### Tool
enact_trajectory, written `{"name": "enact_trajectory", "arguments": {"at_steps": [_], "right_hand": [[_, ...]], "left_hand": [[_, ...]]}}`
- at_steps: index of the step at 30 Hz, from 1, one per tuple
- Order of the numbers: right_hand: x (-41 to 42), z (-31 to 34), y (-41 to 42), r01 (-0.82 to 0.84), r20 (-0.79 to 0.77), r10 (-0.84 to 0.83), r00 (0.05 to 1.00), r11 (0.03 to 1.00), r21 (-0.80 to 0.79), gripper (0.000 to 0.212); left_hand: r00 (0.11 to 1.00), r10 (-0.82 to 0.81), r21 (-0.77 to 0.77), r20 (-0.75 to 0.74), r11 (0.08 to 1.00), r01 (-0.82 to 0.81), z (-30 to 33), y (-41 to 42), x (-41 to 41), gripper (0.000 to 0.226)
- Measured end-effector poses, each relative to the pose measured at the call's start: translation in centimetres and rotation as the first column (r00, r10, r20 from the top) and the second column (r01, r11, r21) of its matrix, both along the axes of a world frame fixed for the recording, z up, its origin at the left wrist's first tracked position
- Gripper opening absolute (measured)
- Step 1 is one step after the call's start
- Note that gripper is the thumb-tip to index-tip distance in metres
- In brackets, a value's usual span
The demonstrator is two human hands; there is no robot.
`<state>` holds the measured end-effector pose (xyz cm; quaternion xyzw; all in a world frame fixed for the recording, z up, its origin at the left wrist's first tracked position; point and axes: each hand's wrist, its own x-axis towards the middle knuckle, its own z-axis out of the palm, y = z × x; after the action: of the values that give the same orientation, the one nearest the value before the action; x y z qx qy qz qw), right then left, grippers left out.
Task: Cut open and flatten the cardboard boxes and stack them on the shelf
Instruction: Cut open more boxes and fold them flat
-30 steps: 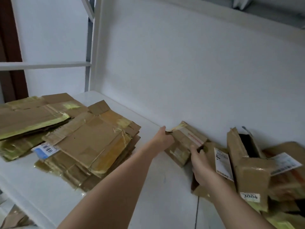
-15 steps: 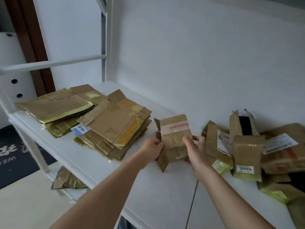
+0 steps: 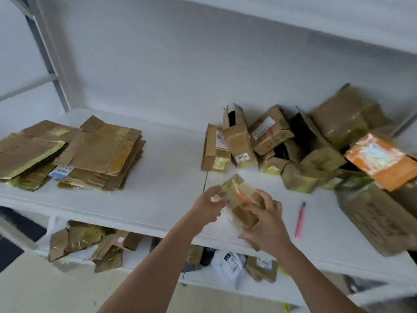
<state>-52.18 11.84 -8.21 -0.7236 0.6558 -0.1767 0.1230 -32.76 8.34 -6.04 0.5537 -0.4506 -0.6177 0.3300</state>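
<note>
You held one small taped cardboard box (image 3: 242, 201) in both hands, just above the front edge of the shelf (image 3: 171, 168), near its middle. Your left hand (image 3: 206, 206) gripped the box at its left end, fingers curled round it. Your right hand (image 3: 265, 224) wrapped the lower right end, fingers curled over the top face. The frame was blurred, so finer finger placement could not be read.

The step in hand appeared to be the selection and presentation of the next box for cutting; the box still looked closed and taped.

The pink cutter (image 3: 300, 219) lay untouched on the shelf, just right of your right hand, near the front edge. The next move would likely call for you to free the right hand, take up the cutter, and steady the box with the left.

The unopened boxes (image 3: 282, 145) were piled toward the back right of the shelf. The flattened stack (image 3: 99, 154) lay at the left end, where the finished piece belongs. More cardboard scraps (image 3: 90, 242) lay on the lower shelf.
</note>
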Motion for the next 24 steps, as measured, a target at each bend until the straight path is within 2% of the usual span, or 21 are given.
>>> {"name": "enact_trajectory", "arguments": {"at_steps": [2, 4, 8, 10, 12, 14, 16, 17, 19, 22, 24], "right_hand": [[-0.9, -0.5, 1.7, 0.039, 0.187, -0.050, 0.981, 0.997, 0.064, 0.049], [-2.1, -0.8, 3.1, 0.015, 0.331, -0.053, 0.942, 0.993, 0.117, 0.053], [-4.1, -0.4, 4.2, -0.114, 0.320, 0.054, 0.946, 0.978, 0.173, 0.055], [-5.5, 0.4, 3.8, -0.213, 0.351, 0.117, 0.929, 0.946, 0.246, 0.051], [-7.5, 1.2, 3.0, -0.282, 0.460, 0.141, 0.876, 0.926, 0.252, 0.043], [-10.5, 0.9, 1.9, -0.145, 0.525, 0.035, 0.850, 0.975, 0.169, 0.032], [-14.3, -0.4, 0.3, 0.054, 0.354, -0.092, 0.931, 0.992, 0.113, 0.023], [-16.3, -1.1, -0.3, 0.079, 0.223, -0.109, 0.969, 0.987, 0.138, 0.030], [-19.4, -2.7, -1.3, 0.049, -0.011, -0.048, 0.999, 0.963, 0.263, 0.048], [-21.8, -4.6, -2.8, 0.035, -0.239, 0.037, 0.970, 0.957, 0.290, 0.039], [-22.4, -5.1, -3.4, -0.060, -0.346, 0.160, 0.924, 0.957, 0.283, 0.034]], "left_hand": [[0.999, -0.034, 0.019, 0.007, 0.999, 0.034, 0.1, 0.7, -2.2, 0.070], [0.995, -0.066, 0.004, 0.080, 0.998, 0.066, -0.5, 1.1, -3.7, 0.082], [0.960, -0.062, -0.066, 0.272, 0.994, 0.083, -1.5, 1.2, -5.6, 0.080], [0.960, -0.035, -0.078, 0.276, 0.995, 0.058, -1.7, 1.2, -6.3, 0.084], [0.970, 0.021, -0.084, 0.243, 0.996, -0.001, -2.0, 1.1, -6.9, 0.083], [0.974, 0.075, -0.076, 0.213, 0.995, -0.060, -2.2, 1.1, -7.7, 0.078], [0.979, 0.107, -0.063, 0.173, 0.993, -0.098, -2.2, 1.2, -8.8, 0.075], [0.981, 0.110, -0.055, 0.160, 0.993, -0.102, -2.2, 1.1, -9.5, 0.074], [0.983, 0.113, -0.042, 0.145, 0.993, -0.108, -2.0, 1.0, -11.0, 0.072], [0.978, 0.134, -0.055, 0.159, 0.990, -0.127, -1.8, 0.9, -13.4, 0.069], [0.974, 0.181, -0.043, 0.135, 0.983, -0.176, -1.8, 1.1, -14.5, 0.068]]}}
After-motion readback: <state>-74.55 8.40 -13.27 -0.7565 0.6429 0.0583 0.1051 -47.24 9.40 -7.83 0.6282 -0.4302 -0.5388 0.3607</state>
